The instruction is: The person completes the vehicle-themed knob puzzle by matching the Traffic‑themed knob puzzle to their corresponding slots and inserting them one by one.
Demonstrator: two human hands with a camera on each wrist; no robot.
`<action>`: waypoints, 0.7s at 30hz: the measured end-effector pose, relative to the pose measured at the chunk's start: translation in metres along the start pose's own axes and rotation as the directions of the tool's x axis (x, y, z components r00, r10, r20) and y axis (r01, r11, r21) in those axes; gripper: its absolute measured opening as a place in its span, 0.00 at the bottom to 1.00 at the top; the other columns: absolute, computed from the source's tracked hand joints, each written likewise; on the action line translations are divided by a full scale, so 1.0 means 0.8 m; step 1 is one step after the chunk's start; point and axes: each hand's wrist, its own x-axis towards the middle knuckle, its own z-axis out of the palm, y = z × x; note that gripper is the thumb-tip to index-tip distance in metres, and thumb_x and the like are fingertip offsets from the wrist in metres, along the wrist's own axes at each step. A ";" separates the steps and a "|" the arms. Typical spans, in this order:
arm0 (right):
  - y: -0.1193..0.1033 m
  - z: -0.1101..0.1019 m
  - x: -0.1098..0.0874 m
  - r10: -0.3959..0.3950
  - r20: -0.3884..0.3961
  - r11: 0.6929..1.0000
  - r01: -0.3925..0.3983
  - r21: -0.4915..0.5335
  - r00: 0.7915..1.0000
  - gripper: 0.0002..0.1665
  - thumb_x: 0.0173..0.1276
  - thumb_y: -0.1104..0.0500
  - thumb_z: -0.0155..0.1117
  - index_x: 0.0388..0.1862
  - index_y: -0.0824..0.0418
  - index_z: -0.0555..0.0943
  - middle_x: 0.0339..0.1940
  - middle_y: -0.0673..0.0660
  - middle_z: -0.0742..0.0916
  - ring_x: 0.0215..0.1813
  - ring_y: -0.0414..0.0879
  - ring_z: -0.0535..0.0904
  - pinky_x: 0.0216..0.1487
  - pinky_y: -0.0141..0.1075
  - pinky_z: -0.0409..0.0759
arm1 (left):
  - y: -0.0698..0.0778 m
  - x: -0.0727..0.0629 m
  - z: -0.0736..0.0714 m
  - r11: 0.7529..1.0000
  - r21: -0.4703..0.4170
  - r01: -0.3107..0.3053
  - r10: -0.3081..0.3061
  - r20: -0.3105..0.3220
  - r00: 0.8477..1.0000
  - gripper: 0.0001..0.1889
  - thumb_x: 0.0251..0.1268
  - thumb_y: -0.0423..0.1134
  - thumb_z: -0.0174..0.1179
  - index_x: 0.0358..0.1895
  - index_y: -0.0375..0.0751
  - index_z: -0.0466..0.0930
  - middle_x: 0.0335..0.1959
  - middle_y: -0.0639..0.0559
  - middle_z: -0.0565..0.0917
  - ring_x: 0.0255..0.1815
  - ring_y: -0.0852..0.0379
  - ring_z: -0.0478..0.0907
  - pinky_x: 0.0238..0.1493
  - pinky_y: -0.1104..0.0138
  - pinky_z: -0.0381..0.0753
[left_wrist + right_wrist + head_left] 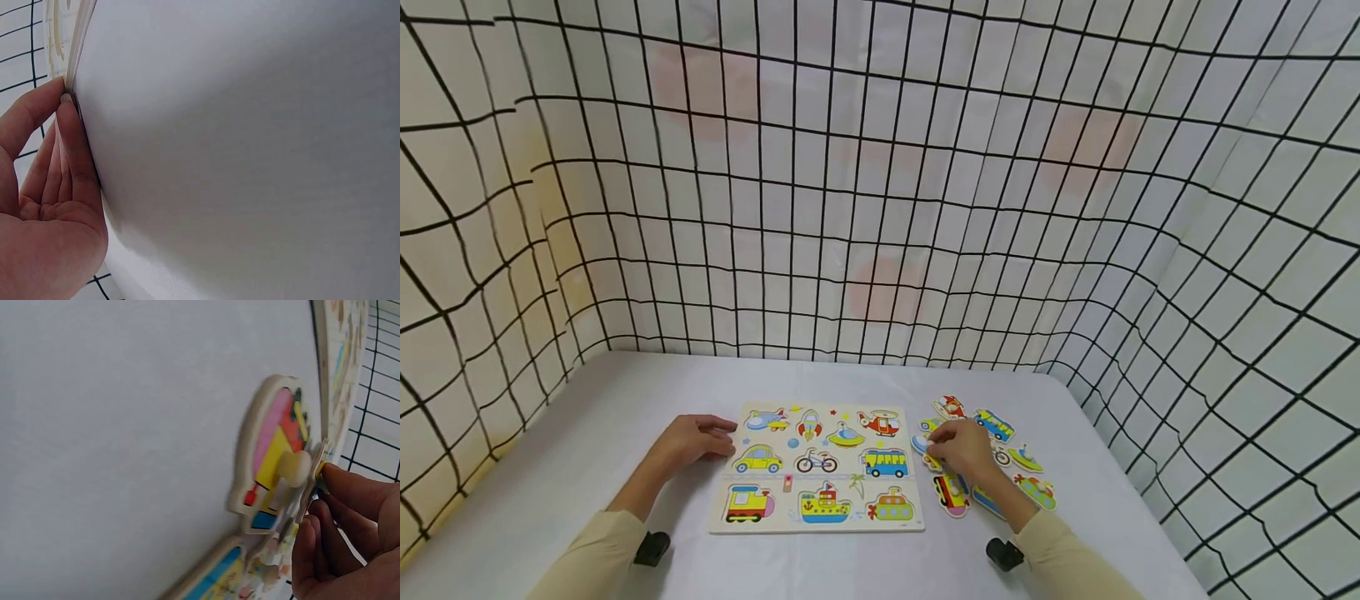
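Observation:
A wooden puzzle board (797,525) with printed vehicles lies flat on the table. My left hand (692,439) rests beside the board's left side, thumb and fingertips touching its edge in the left wrist view. Over the loose pieces to the right, my right hand (964,450) pinches a blue, white and yellow airplane piece (919,444), partly hidden by the fingers. In the right wrist view this thin piece shows edge-on, close to a knobbed train piece (269,450).
Around the right hand lie several loose pieces, among them a helicopter (951,407), a bus (995,425), a flying saucer (1024,457) and a submarine (1037,492). Black netting (820,250) over white cloth surrounds the table's back and sides.

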 end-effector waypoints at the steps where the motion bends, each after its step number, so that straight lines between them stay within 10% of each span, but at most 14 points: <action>1: -0.002 -0.002 0.001 -0.002 0.002 1.000 0.002 -0.001 1.000 0.05 0.59 0.61 0.77 0.34 0.58 0.89 0.30 0.50 0.87 0.34 0.43 0.78 0.33 0.33 0.75 | -0.001 0.000 0.000 1.000 0.000 0.003 -0.003 -0.001 1.000 0.27 0.53 0.34 0.74 0.59 0.34 0.82 0.37 0.45 0.87 0.34 0.51 0.81 0.39 0.67 0.82; 21: -0.110 0.025 0.026 -0.108 0.034 0.994 0.108 0.006 0.994 0.06 0.59 0.61 0.77 0.36 0.58 0.90 0.30 0.51 0.89 0.35 0.43 0.80 0.36 0.35 0.76 | -0.005 0.005 -0.003 1.000 0.003 -0.016 0.016 0.021 1.000 0.28 0.51 0.36 0.76 0.58 0.35 0.83 0.36 0.47 0.88 0.34 0.51 0.82 0.40 0.66 0.83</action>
